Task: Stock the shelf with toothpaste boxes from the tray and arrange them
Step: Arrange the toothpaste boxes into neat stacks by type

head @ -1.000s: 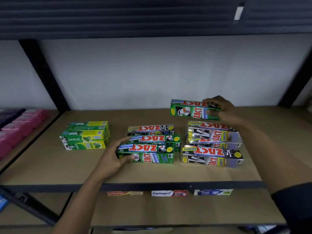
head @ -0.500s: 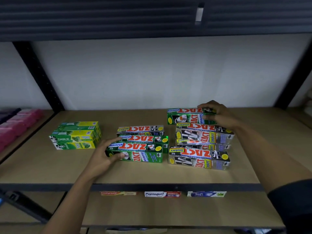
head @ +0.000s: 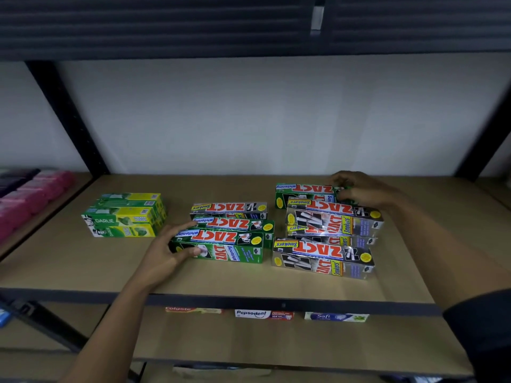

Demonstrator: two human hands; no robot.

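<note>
One green box [head: 235,248] has its end between left fingers [head: 179,227].

The right arm [head: 431,258] wears a dark sleeve [head: 482,335] ending short of the wrist.

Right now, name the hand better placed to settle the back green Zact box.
Right hand: it grips the back green box behind the silver Smokers stack. Left hand holds the front green box, farther away.
</note>
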